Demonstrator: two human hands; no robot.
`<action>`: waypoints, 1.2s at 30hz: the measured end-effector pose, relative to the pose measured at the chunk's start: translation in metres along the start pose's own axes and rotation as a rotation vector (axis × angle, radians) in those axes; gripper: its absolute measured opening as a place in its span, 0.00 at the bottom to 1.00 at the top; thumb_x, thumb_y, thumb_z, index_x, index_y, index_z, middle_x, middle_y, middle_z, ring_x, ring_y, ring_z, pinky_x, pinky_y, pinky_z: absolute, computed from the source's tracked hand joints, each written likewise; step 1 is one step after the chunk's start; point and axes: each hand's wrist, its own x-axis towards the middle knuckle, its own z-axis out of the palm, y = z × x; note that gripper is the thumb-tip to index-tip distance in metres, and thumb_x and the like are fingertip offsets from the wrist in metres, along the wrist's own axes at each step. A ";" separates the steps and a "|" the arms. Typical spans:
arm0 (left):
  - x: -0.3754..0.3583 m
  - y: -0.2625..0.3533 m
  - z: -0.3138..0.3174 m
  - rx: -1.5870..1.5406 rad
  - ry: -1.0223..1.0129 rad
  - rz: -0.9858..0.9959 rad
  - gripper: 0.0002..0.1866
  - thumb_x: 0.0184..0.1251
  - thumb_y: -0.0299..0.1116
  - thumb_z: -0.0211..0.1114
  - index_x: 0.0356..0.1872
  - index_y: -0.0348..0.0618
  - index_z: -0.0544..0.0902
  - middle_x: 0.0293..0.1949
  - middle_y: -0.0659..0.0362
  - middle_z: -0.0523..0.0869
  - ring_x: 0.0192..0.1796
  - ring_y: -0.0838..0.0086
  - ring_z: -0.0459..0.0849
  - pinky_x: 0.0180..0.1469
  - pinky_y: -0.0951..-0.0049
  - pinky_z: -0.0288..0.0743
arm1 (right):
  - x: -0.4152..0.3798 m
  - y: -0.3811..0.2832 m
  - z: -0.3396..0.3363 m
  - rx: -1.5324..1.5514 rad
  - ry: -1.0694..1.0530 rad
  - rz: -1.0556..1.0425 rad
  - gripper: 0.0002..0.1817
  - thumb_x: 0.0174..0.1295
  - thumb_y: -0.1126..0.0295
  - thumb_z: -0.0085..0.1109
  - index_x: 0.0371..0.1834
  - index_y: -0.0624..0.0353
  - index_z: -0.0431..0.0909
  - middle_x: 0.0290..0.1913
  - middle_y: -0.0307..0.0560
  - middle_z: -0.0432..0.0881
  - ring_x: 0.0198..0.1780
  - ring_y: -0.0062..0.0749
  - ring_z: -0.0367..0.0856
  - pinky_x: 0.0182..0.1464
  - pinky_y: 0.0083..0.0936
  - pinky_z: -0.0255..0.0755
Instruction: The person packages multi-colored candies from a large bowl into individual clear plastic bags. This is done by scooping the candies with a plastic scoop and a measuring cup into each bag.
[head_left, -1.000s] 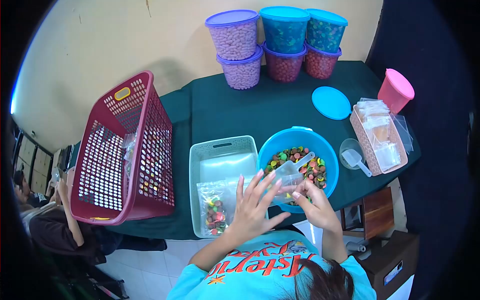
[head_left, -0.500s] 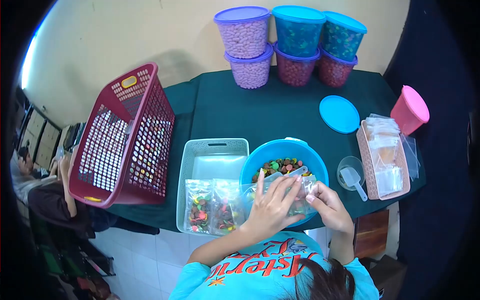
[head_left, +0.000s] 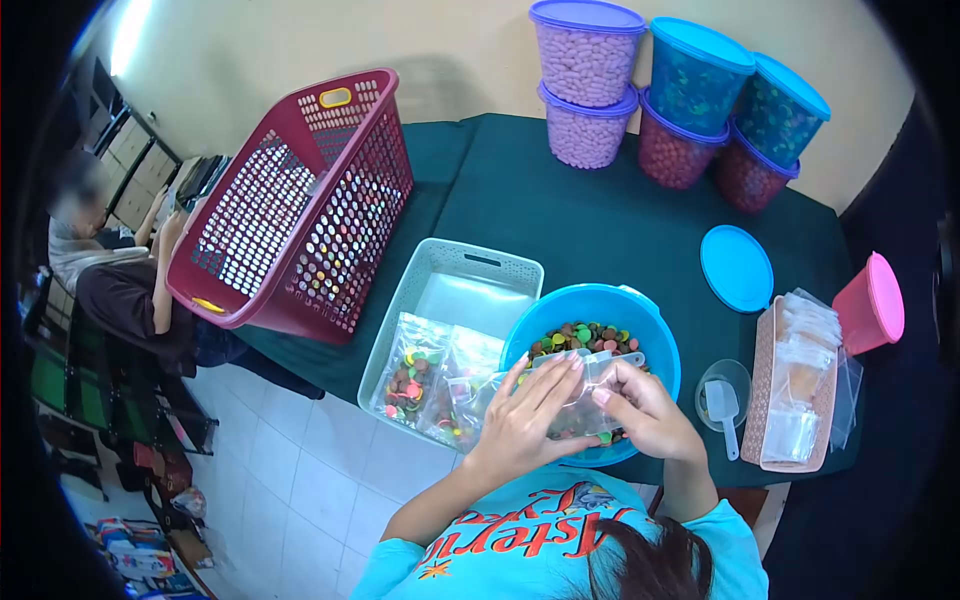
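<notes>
Over the blue tub (head_left: 668, 340) of colourful button-shaped sweets, my left hand (head_left: 530, 412) lies across a clear plastic bag (head_left: 575, 405), fingers together on it. My right hand (head_left: 648, 410) pinches the right end of the same bag. A white scoop (head_left: 628, 357) rests in the tub, partly hidden by the hands. Left of the tub, a pale green tray (head_left: 398, 285) holds filled clear bags (head_left: 410, 375) of sweets.
A maroon basket (head_left: 345, 240) stands left. Stacked lidded tubs (head_left: 590, 50) are at the back. Rightward are a blue lid (head_left: 737, 268), a small bowl with scoop (head_left: 722, 405), a pink box of bags (head_left: 760, 400) and a pink tub (head_left: 868, 305). Another person (head_left: 125, 300) sits far left.
The camera view has turned, so the table appears tilted and shifted. Both hands remain on the bag over the tub, with the fingers slightly moved.
</notes>
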 end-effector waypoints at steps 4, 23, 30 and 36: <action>-0.014 -0.004 -0.013 -0.062 0.045 -0.041 0.40 0.36 0.43 0.75 0.54 0.35 0.71 0.52 0.50 0.76 0.55 0.63 0.75 0.59 0.60 0.60 | -0.002 -0.011 -0.008 0.028 0.054 -0.130 0.07 0.61 0.70 0.48 0.37 0.62 0.66 0.36 0.45 0.76 0.38 0.22 0.74 0.40 0.23 0.68; -0.077 -0.022 -0.015 -0.928 0.523 -0.411 0.43 0.34 0.44 0.76 0.53 0.26 0.69 0.51 0.47 0.74 0.51 0.64 0.76 0.54 0.66 0.70 | 0.065 0.019 -0.041 -1.225 -0.413 0.001 0.22 0.50 0.63 0.60 0.45 0.65 0.69 0.37 0.56 0.78 0.43 0.47 0.76 0.46 0.40 0.67; -0.063 -0.019 -0.017 -0.889 0.341 -0.358 0.45 0.37 0.41 0.75 0.57 0.29 0.64 0.52 0.48 0.73 0.52 0.64 0.75 0.57 0.65 0.66 | 0.067 0.037 -0.039 -1.292 -0.463 -0.058 0.23 0.48 0.66 0.60 0.45 0.68 0.66 0.34 0.58 0.78 0.41 0.48 0.77 0.43 0.41 0.68; -0.066 -0.016 -0.023 -0.784 0.147 -0.343 0.46 0.38 0.43 0.71 0.61 0.34 0.62 0.53 0.48 0.68 0.59 0.61 0.67 0.60 0.64 0.58 | 0.068 0.049 -0.033 -1.068 -0.403 -0.104 0.18 0.45 0.76 0.57 0.39 0.70 0.65 0.33 0.62 0.76 0.38 0.55 0.77 0.40 0.42 0.72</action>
